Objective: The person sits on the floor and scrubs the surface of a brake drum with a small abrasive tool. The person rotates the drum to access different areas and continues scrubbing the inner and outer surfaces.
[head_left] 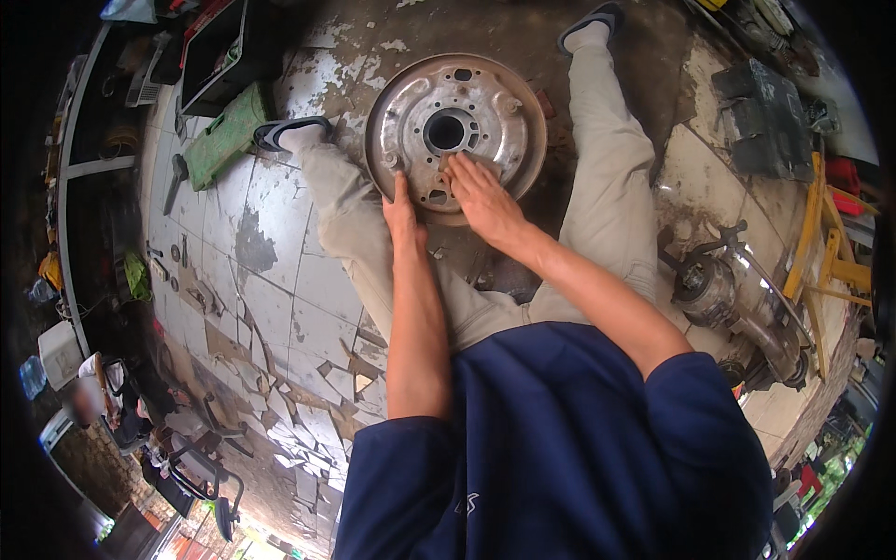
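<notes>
One round, rusty-grey metal plate (pixel 492 133) with one large central hole is at twelve o'clock, between two legs in beige trousers (pixel 607 168). Two bare hands touch it, apart from each other. The left hand (pixel 403 217) has its thumb at the plate's seven o'clock; I cannot tell if its hidden fingers clamp the rim. The right hand (pixel 487 203) lays its fingers below the hole, at six o'clock; whether they pinch something, I cannot tell. One scuffed green case (pixel 224 138) lies at ten o'clock.
</notes>
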{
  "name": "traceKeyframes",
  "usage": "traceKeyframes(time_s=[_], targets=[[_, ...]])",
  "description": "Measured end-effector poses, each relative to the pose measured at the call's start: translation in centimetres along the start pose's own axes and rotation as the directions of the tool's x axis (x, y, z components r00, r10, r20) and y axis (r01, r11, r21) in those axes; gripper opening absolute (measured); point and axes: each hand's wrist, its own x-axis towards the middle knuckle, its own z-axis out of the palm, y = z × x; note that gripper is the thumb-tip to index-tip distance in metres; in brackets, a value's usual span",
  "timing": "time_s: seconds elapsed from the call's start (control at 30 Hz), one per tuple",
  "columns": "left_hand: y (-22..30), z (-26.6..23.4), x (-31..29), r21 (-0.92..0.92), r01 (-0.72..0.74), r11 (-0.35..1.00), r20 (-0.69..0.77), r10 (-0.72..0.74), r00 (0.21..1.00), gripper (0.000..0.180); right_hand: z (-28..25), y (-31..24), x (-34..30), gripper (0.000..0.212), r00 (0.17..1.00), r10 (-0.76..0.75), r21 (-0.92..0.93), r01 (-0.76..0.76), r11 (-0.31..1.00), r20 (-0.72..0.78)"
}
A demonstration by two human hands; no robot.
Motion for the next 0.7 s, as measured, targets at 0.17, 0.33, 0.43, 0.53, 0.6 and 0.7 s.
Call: traceKeyframes(time_s=[0.17, 0.33, 0.43, 0.53, 0.6, 0.7], targets=[[-0.2, -0.6, 0.1, 0.002, 0.008, 1.000, 0.018, -0.008, 1.000, 0.065, -0.4, 0.7, -0.2, 0.049, 0.998, -0.052, -0.092, 0.055, 0.994, 0.031], [-0.4, -0.4, 0.1, -0.018, 0.004, 1.000, 0.013, -0.003, 1.000, 0.065, -1.7, 2.3, 0.2, 0.048, 0.998, -0.024, -0.105, 0.017, 0.994, -0.060], [-0.5, -0.5, 0.4, -0.003, -0.012, 1.000, 0.020, 0.012, 1.000, 0.064, -1.0, 2.0, -0.3, 0.050, 0.999, -0.032, -0.093, 0.034, 0.995, 0.014], [-0.3, -0.2, 0.2, -0.015, -0.021, 1.000, 0.020, 0.021, 1.000, 0.064, -0.8, 1.7, -1.2, 0.050, 0.988, -0.137, -0.054, 0.141, 0.989, 0.065], [-0.2, -0.1, -0.2, -0.008, -0.027, 1.000, 0.012, 0.027, 1.000, 0.064, -1.1, 2.7, -0.6, 0.050, 0.988, -0.143, -0.017, 0.144, 0.989, 0.061], [0.1, 0.2, -0.2, 0.007, 0.000, 1.000, 0.003, 0.000, 1.000, 0.064, -0.9, 2.1, -0.1, 0.049, 1.000, 0.014, -0.062, -0.014, 0.998, -0.002]])
